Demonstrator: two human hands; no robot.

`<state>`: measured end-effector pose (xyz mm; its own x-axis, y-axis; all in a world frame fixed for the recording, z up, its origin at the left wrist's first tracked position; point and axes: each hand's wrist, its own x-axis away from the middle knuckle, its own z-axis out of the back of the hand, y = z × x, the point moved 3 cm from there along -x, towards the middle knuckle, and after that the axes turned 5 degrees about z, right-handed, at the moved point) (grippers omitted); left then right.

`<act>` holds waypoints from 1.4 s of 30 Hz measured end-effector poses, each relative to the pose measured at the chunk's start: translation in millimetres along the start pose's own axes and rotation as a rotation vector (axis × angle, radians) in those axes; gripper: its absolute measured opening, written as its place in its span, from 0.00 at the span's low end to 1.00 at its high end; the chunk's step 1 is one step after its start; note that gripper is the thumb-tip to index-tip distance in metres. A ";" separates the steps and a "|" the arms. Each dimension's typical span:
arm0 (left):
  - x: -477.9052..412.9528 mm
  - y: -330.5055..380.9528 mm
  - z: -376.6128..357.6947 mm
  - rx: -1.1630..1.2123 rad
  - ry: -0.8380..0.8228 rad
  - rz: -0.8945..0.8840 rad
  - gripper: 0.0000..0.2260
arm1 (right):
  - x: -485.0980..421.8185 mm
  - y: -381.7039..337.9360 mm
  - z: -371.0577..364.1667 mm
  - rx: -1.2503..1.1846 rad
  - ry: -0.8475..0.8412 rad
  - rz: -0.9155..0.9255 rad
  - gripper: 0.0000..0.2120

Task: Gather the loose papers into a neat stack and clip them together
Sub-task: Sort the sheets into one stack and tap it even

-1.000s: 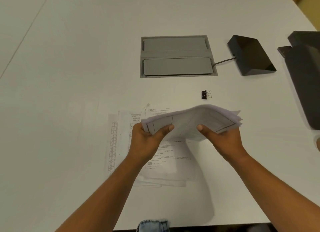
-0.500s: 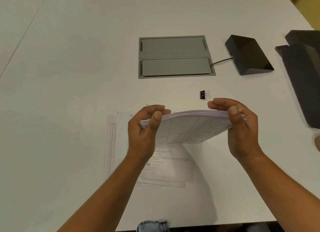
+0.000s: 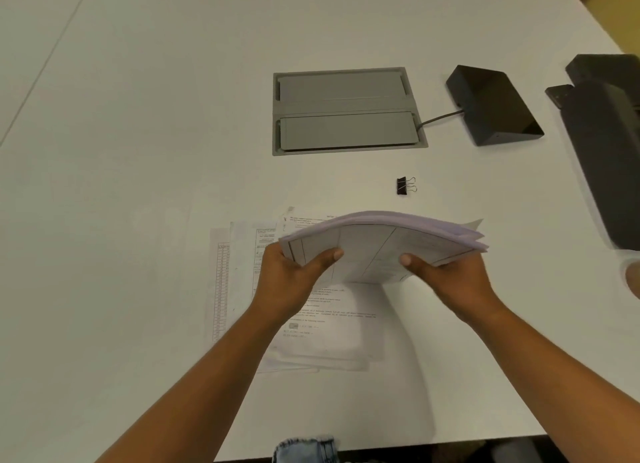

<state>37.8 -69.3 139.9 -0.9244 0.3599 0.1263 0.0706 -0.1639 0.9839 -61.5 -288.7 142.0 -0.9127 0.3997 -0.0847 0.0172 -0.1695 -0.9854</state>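
A sheaf of white printed papers (image 3: 377,244) is held above the white table (image 3: 138,151), bowed upward in the middle, its edges uneven on the right. My left hand (image 3: 294,275) grips its left end, thumb on top. My right hand (image 3: 446,275) grips its right end from below, thumb on the sheet. More loose printed sheets (image 3: 311,324) lie flat on the table under the sheaf, partly hidden by my left arm. A small black binder clip (image 3: 403,186) lies on the table just beyond the papers.
A grey cable hatch (image 3: 346,111) is set into the table behind the clip. A black wedge-shaped device (image 3: 491,106) with a cable sits to its right. A large black object (image 3: 606,144) lies along the right edge. The table's front edge runs near my body.
Half a second ago both hands clasped the sheaf's ends with fingers curled over the top; now they hold it from below with thumbs on top, and the sheaf tilts toward me.
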 end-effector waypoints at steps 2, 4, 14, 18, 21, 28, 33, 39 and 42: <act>2.4 -3.2 -0.6 0.036 0.006 0.013 0.19 | 4.1 4.4 -2.1 0.079 -0.005 -0.018 0.20; 2.2 -4.6 0.9 0.056 0.024 0.001 0.18 | 5.2 2.3 -1.1 0.098 0.001 -0.009 0.20; 3.4 -29.1 -3.8 -0.042 0.034 0.149 0.12 | 7.8 4.5 2.7 0.060 0.043 -0.008 0.17; 3.8 -44.5 -3.9 -0.071 0.029 0.244 0.20 | 9.9 9.9 -2.3 0.099 0.011 -0.019 0.21; 9.4 -46.5 -0.7 -0.088 0.042 0.263 0.21 | 13.4 11.4 -1.5 0.124 0.003 -0.024 0.22; 18.0 -61.3 -2.7 -0.167 0.023 0.336 0.20 | 24.2 32.7 -5.3 0.104 -0.057 -0.122 0.18; 19.2 -67.9 2.4 -0.165 0.013 0.344 0.17 | 27.5 44.0 -5.5 0.130 -0.058 -0.195 0.10; 23.4 -68.2 6.5 -0.067 -0.057 0.352 0.09 | 40.6 46.9 8.4 0.077 0.018 -0.243 0.06; 33.8 -86.2 13.1 -0.097 0.093 0.417 0.21 | 54.7 56.0 23.9 0.022 0.095 -0.314 0.09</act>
<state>5.3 -31.0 61.0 -0.8545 0.1611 0.4939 0.4133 -0.3650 0.8342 -120.2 -297.8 85.7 -0.8297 0.5180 0.2079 -0.2687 -0.0442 -0.9622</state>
